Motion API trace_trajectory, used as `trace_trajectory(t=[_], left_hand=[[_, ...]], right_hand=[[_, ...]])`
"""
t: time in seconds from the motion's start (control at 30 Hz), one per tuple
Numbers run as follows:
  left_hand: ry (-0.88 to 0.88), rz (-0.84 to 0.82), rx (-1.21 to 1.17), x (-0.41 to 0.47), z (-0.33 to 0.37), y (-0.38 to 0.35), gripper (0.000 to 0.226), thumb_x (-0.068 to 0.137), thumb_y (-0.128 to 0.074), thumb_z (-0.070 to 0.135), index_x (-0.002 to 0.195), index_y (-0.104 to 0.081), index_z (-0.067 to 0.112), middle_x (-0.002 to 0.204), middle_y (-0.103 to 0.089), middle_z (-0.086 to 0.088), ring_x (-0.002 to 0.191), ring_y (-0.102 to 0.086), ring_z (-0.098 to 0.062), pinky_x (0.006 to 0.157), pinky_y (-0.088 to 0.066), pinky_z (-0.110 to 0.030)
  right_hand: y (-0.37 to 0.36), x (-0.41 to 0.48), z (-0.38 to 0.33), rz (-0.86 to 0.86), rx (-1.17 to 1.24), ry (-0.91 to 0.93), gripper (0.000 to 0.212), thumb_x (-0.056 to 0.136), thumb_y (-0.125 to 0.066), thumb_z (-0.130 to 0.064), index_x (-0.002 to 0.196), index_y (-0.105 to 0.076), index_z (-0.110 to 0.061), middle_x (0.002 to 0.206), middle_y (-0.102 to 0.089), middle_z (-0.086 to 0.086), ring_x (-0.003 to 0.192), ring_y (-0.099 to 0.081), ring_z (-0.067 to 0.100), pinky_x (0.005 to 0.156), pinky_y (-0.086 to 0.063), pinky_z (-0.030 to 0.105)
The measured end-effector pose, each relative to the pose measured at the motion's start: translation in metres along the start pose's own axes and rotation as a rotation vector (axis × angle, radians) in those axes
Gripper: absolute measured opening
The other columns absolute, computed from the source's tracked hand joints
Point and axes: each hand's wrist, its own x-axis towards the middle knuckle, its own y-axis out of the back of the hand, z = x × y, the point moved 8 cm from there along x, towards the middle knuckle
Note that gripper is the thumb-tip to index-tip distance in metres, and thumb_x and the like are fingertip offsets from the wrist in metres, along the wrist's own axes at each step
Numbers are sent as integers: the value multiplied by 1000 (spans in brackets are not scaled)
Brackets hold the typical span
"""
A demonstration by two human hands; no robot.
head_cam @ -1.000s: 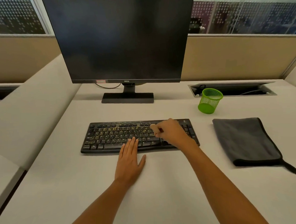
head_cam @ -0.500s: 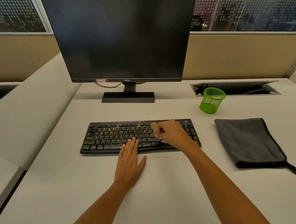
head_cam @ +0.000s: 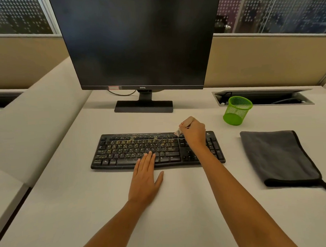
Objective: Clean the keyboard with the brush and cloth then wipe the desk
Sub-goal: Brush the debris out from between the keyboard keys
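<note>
The black keyboard lies in the middle of the desk, its keys speckled with yellowish crumbs. At its far edge, right of centre, the right hand holds a small brush. The grip is curled tight round the handle, and the pale bristles seem to touch the top row of keys, though blur makes that hard to judge. The left hand lies flat, fingers straight and together, tips on the keyboard's near rows, palm on the desk. A folded dark grey cloth lies on the desk to the right of the keyboard. Farther back stands a green mesh cup, and a dark monitor stands behind the keyboard.
</note>
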Motion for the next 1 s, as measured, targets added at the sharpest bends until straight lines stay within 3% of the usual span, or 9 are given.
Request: trace_trajectory(t=[0.13, 0.23, 0.4, 0.5, 0.63, 0.73, 0.83, 0.9, 1.0], left_hand=[[-2, 5, 1, 0, 1, 0, 67, 93, -24, 53, 146, -28, 11, 151, -29, -5, 140, -17, -15, 114, 1, -26], [3, 2, -2, 0, 1, 0, 67, 93, -24, 53, 146, -27, 10, 151, -29, -5, 140, -17, -14, 114, 3, -25], [2, -11, 16, -1, 0, -1, 66, 94, -25, 52, 146, -27, 10, 151, -30, -6, 140, -17, -15, 114, 2, -27], [-1, -15, 19, 0, 0, -1, 66, 94, -24, 51, 146, -25, 11, 152, -28, -6, 140, -16, -15, 114, 1, -27], [3, -14, 22, 0, 0, 0, 66, 94, -25, 51, 146, -27, 11, 151, -29, -6, 140, -17, -15, 114, 1, -27], [6, -17, 25, 0, 1, 0, 66, 93, -25, 50, 145, -29, 10, 150, -31, -6, 140, -18, -16, 113, 0, -28], [7, -32, 36, 0, 2, 1, 64, 94, -27, 49, 144, -33, 8, 149, -34, -8, 139, -26, -20, 113, -4, -30], [8, -48, 43, 0, 2, 1, 64, 94, -26, 49, 143, -34, 8, 148, -36, -8, 138, -28, -21, 112, -5, -30], [17, -75, 68, 0, 1, 0, 65, 96, -19, 50, 142, -36, 7, 147, -38, -9, 137, -32, -22, 112, -6, -30]], right_hand=[[-7, -5, 0, -124, -253, 7, 20, 87, -50, -1, 69, -61, -1, 70, -61, 4, 63, -53, 11, 38, -34, 8], [-7, -3, -2, -295, -528, -43, 21, 89, -46, -8, 73, -59, -2, 71, -58, 5, 69, -51, 19, 47, -33, 20], [14, 4, -2, -49, -160, -77, 15, 88, -56, -8, 85, -67, 1, 81, -67, 7, 71, -60, 17, 47, -38, 13], [4, -2, -2, -53, -85, -62, 9, 87, -58, -5, 83, -66, -5, 79, -66, 3, 68, -57, 11, 45, -36, 9], [-13, -2, -2, -287, -473, -66, 14, 84, -55, -7, 71, -60, -9, 71, -59, 3, 72, -53, 15, 45, -34, 17], [-14, -3, 4, -454, -598, -100, 7, 80, -59, -11, 80, -63, -6, 65, -56, 1, 60, -57, 13, 39, -38, 13], [-1, 2, 3, -301, -391, -116, 12, 82, -60, -11, 85, -69, -5, 81, -67, 5, 72, -63, 16, 52, -47, 18], [5, -3, -1, -177, -305, -86, 12, 84, -56, -9, 79, -67, -10, 79, -64, 2, 72, -57, 14, 46, -36, 16], [-1, -18, -1, -174, -360, -57, 18, 87, -51, -7, 81, -68, -9, 80, -67, 4, 67, -54, 12, 43, -32, 14]])
